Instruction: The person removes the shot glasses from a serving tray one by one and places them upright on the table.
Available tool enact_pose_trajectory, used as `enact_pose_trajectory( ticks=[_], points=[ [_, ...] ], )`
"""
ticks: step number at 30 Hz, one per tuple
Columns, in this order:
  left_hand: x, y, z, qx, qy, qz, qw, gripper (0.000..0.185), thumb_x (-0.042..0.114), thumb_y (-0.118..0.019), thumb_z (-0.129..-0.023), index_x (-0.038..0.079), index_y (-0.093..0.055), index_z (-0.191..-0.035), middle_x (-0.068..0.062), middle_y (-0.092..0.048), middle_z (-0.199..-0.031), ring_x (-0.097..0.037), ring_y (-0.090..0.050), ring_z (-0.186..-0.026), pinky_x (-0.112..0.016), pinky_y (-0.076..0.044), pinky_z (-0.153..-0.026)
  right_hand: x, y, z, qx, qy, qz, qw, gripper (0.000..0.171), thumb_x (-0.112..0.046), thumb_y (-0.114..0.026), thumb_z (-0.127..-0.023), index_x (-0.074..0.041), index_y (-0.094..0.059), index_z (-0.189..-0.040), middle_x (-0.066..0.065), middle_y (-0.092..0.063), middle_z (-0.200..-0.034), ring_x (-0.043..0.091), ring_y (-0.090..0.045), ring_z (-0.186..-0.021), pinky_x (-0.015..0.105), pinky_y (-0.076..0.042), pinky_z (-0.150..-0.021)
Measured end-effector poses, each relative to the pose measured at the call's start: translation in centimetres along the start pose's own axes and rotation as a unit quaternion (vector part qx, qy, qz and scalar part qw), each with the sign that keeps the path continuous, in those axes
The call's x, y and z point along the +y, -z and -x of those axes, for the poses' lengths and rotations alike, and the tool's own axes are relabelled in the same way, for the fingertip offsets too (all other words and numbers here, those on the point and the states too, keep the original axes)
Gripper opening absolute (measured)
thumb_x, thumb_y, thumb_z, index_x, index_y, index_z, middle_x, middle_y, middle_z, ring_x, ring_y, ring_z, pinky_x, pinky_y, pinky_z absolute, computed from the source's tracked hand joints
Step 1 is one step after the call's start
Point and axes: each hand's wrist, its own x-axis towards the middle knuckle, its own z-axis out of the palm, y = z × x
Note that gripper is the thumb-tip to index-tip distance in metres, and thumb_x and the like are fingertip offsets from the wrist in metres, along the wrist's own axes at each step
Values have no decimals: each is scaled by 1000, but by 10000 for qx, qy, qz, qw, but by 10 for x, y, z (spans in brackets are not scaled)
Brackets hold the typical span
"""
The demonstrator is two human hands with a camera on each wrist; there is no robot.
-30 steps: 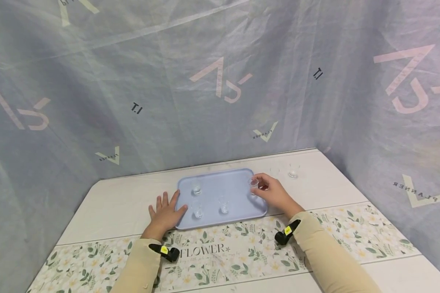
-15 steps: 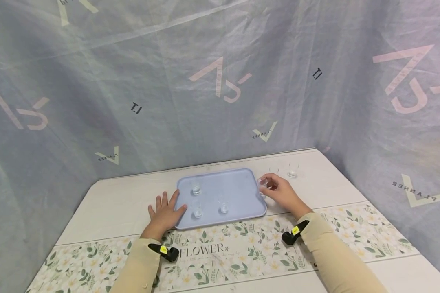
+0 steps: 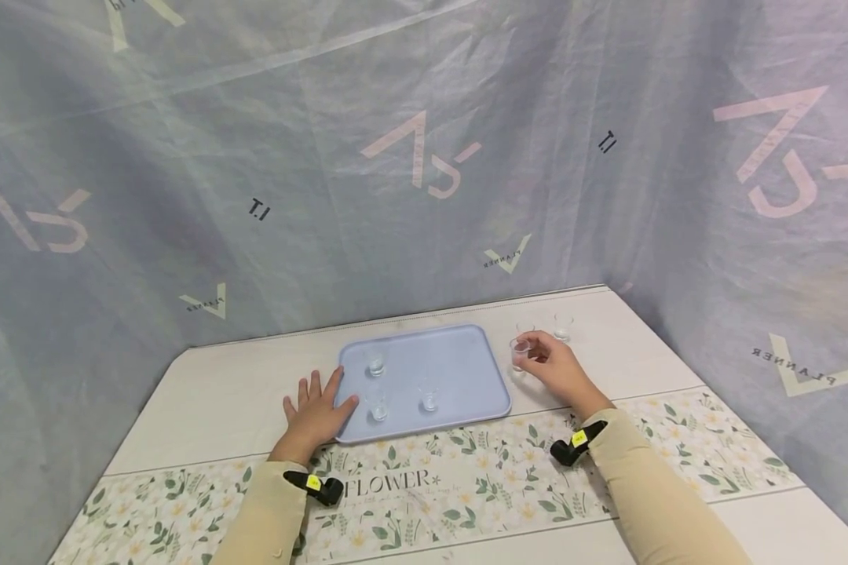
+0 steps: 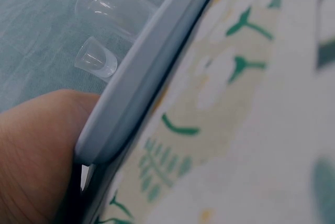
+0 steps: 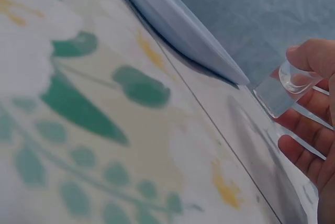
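My right hand (image 3: 557, 367) pinched a small glass (image 3: 519, 352) just beside the tray (image 3: 466, 369); my left hand (image 3: 316, 412) lay flat, fingers straight, against the tray's corner.

Your two arms wear long, loose cream-beige fabric sleeves, the left sleeve (image 3: 265, 514) and the right sleeve (image 3: 653, 502), each ending at the wrist in a plain cuff. Your bare left hand (image 3: 316, 414) and bare right hand (image 3: 560, 370) carry no gloves or rings that can be made out. At each wrist sits a small black strap-mounted camera unit with a yellow label: one on the left wrist (image 3: 315, 486), one on the right wrist (image 3: 575, 442).
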Motion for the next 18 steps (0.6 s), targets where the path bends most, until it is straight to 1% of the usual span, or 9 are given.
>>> enact_pose_trajectory(
  ticks=[4, 8, 10, 14, 18],
  points=[
    [9, 7, 6, 52, 5, 56, 10000, 79, 56, -46, -101, 18, -17, -164, -29, 2, -166, -50, 11, -151, -73, 13, -111, 3, 7, 1, 124, -96, 99, 9998, 38, -19, -76, -92, -5, -64, -125, 13, -72, -112, 21, -65, -94, 31, -52, -82],
    [15, 12, 10, 153, -25, 95, 9998, 77, 53, -49, -101, 15, -22, -162, -32, -2, -165, -53, 6, -150, -74, 10, -111, 7, 11, 1, 273, -311, 159, 9990, 38, -18, -77, -92, -5, -64, -125, 14, -71, -114, 23, -64, -96, 31, -51, -82],
    [15, 12, 11, 161, -18, 58, 9999, 77, 54, -48, -101, 16, -23, -162, -31, -3, -165, -52, 5, -151, -74, 10, -112, 8, 13, 1, 336, -357, 173, 9986, 38, -17, -77, -91, -4, -64, -125, 15, -71, -114, 24, -64, -96, 31, -51, -81],
    [13, 10, 10, 185, -59, 141, 9997, 78, 57, -47, -100, 15, -24, -162, -32, -3, -165, -53, 6, -150, -73, 11, -111, 10, 15, 2, 391, -400, 141, 9983, 38, -17, -77, -91, -3, -64, -124, 17, -71, -115, 27, -65, -98, 31, -51, -82],
    [8, 5, 5, 74, -26, 113, 9999, 80, 59, -46, -100, 18, -19, -163, -30, 1, -166, -50, 10, -151, -72, 14, -111, 12, 19, 3, 375, -529, 204, 9977, 39, -19, -76, -93, -3, -63, -126, 17, -69, -117, 28, -65, -99, 32, -51, -83]
  ],
)
